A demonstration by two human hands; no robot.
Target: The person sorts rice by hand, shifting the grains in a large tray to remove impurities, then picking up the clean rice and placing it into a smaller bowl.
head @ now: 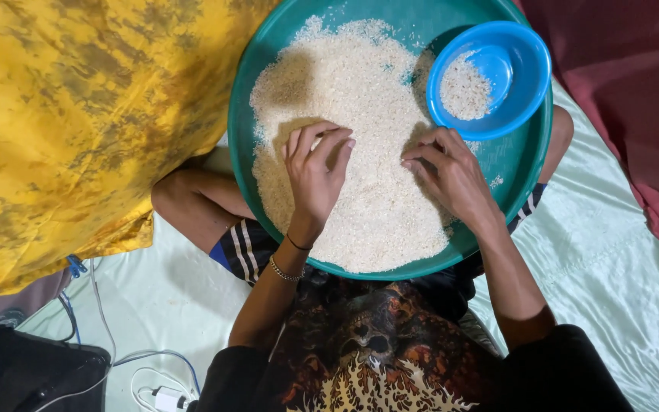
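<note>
A large round teal tray [242,91] rests on my lap, covered with a spread of white rice [345,99]. My left hand [316,172] lies palm down on the rice near the tray's middle, fingers apart and slightly curled. My right hand [451,174] rests on the rice just to the right, fingertips pinched together against the grains. A small blue bowl [516,76] sits in the tray's upper right, holding a little rice. I cannot tell whether either hand holds any grains.
A yellow mottled cloth [70,114] bulges at the left, touching the tray's rim. A dark red cloth [634,84] lies at the right. Pale green sheet [604,259] covers the floor. A black bag [32,374], cables and a white charger [165,398] lie bottom left.
</note>
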